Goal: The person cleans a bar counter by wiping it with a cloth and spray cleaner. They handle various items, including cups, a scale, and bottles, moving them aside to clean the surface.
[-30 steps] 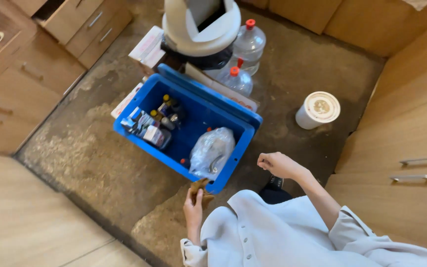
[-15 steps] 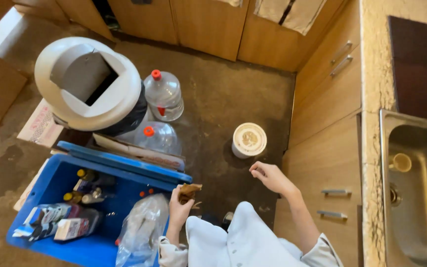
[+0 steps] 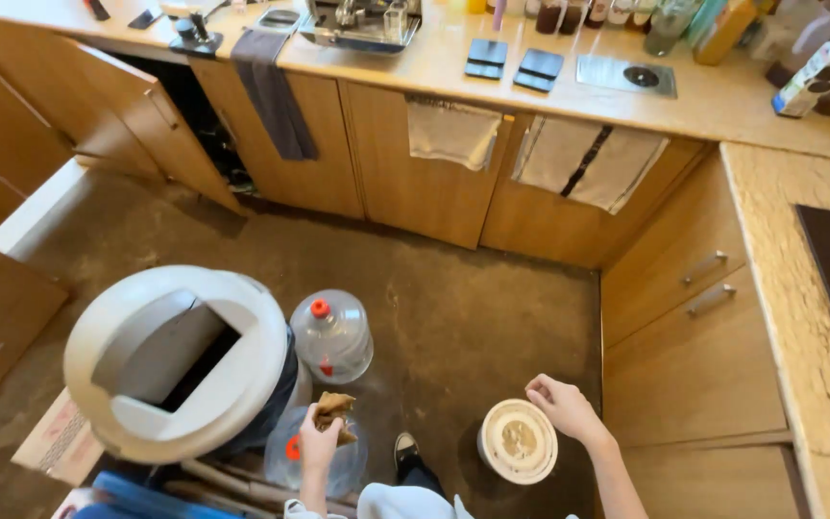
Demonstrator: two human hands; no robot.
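Note:
My left hand [image 3: 319, 446] is raised in front of me and grips a small crumpled brown scrap [image 3: 334, 409], right beside the white swing-lid bin [image 3: 177, 358] on my left. My right hand [image 3: 563, 407] hangs loosely curled with nothing in it, just above a round white lidded tub [image 3: 518, 441] on the floor. Two clear water bottles with red caps stand by the bin, one [image 3: 332, 335] further off and one [image 3: 292, 456] partly hidden behind my left hand.
Wooden kitchen cabinets [image 3: 415, 173] run along the far wall, one door [image 3: 160, 135] swung open at the left. Drawers [image 3: 703, 327] line the right side. A corner of the blue crate [image 3: 141, 498] shows bottom left. Cloths hang over the cabinet fronts.
The view has swung up and away from the blue crate toward the bin and the counter. My left hand still holds the brown scrap, now close to the bin. My right hand is over the white tub.

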